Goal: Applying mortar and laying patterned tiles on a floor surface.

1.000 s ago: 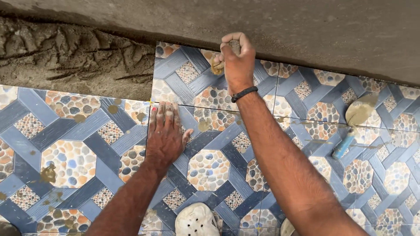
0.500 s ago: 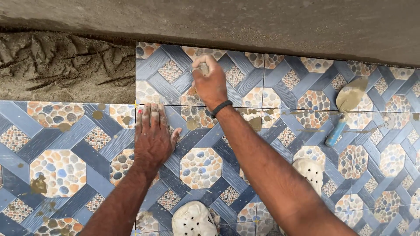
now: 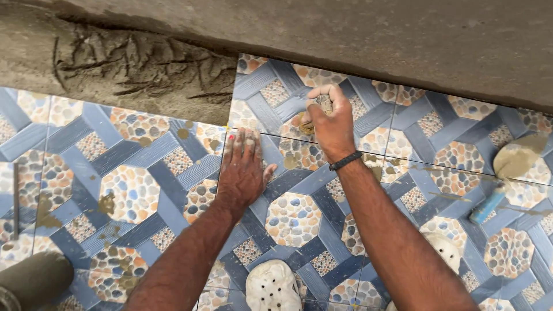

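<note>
The small mortar-smeared object [image 3: 324,104] sits clenched in your right hand [image 3: 331,124], pressed onto the blue patterned tile [image 3: 271,86] nearest the grey wall [image 3: 403,46], while your left hand [image 3: 243,170] lies open and flat, holding nothing, across the joint to the neighbouring tile [image 3: 144,173]. Leaning too hard could likely sink that tile unevenly into the wet mortar bed [image 3: 132,75]. The trowel [image 3: 507,173] lies well apart on your right.

Your left hand [image 3: 242,170] lies flat on the tiled floor [image 3: 138,190], left of your right hand [image 3: 329,121], which rests on the tile [image 3: 276,92] beyond it. Bare mortar [image 3: 132,75] lies left of that tile; a trowel [image 3: 507,173] lies far right.
</note>
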